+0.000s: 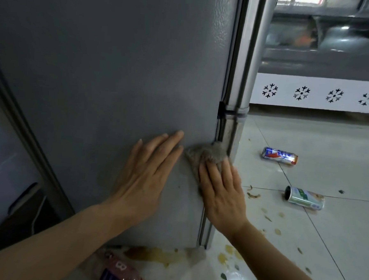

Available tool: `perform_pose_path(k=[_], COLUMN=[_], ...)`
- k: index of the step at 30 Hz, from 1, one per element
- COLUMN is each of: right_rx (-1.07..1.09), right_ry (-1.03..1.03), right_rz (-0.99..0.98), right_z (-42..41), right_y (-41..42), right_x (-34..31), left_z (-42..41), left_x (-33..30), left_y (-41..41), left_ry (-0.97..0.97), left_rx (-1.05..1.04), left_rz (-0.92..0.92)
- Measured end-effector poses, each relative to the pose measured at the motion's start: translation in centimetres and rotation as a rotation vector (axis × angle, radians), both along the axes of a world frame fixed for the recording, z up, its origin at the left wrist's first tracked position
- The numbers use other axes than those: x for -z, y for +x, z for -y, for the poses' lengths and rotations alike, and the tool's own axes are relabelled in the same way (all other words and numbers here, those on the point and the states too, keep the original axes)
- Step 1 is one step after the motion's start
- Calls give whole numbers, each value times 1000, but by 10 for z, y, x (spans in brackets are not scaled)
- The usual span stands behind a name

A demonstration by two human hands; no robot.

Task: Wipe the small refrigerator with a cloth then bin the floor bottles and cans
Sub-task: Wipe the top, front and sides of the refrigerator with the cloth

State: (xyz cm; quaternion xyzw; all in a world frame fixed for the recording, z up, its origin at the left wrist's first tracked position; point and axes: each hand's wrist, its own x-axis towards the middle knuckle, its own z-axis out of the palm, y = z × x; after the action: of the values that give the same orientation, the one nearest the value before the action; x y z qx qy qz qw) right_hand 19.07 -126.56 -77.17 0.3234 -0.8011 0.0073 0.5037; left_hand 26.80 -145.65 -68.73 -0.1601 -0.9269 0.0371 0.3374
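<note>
1. Two bare hands rest on the grey side panel of the small refrigerator (110, 71), low down near its front corner.
2. The left hand (147, 176) lies flat on the panel, fingers spread and holding nothing.
3. The right hand (223, 191) presses a grey cloth (206, 155) flat against the panel just beside the silver door edge; its fingers are stretched out over the cloth, not curled around it.
4. The floor (328, 147) is pale glossy tile with dark grout lines, marked by yellowish stains and bits of green debris, thickest near the refrigerator's base.
5. A blue, white and red can (280, 156) lies on its side on the tiles to the right of the refrigerator; a green and white can (304, 198) lies nearer, also on its side, well apart from the first.
6. A plastic bottle (117, 271) with a pinkish label lies on the floor at the bottom edge, below the left forearm.
7. Behind the cans, a white panel with snowflake cut-outs (318, 93) runs along the floor, with dark blurred shapes above it.
</note>
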Motion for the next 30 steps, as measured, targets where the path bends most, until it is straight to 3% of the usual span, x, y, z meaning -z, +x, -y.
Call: perform_pose_path(k=[4, 10, 13, 15, 18, 20, 26, 28, 30], right_rx=[46, -35, -29, -35, -80, -78, -179, -196, -209], right_ry=[131, -145, -210, -58, 421, 534, 77, 21, 95], right_rz=[22, -33, -68, -53, -96, -106, -130, -112, -74], right_z=[-1, 27, 40, 43, 40, 40, 99, 119, 129], right_y=[10, -4, -5, -2, 5, 8, 2, 3, 11], right_x=[5, -69, -61, -37, -7, -8, -99, -109, -87], left_z=[16, 55, 70, 72, 72, 75, 109, 127, 142], left_x=[-1, -8, 2, 8, 17, 17, 7, 7, 10], left_y=[10, 21, 21, 21, 23, 24, 33, 39, 45], left_ry=[-70, 35, 13, 7, -7, -21, 81, 142, 163], left_rx=[-46, -148, -156, -147, -153, -157, -216, -249, -267], left_rz=[39, 12, 13, 20, 34, 32, -21, -25, -14])
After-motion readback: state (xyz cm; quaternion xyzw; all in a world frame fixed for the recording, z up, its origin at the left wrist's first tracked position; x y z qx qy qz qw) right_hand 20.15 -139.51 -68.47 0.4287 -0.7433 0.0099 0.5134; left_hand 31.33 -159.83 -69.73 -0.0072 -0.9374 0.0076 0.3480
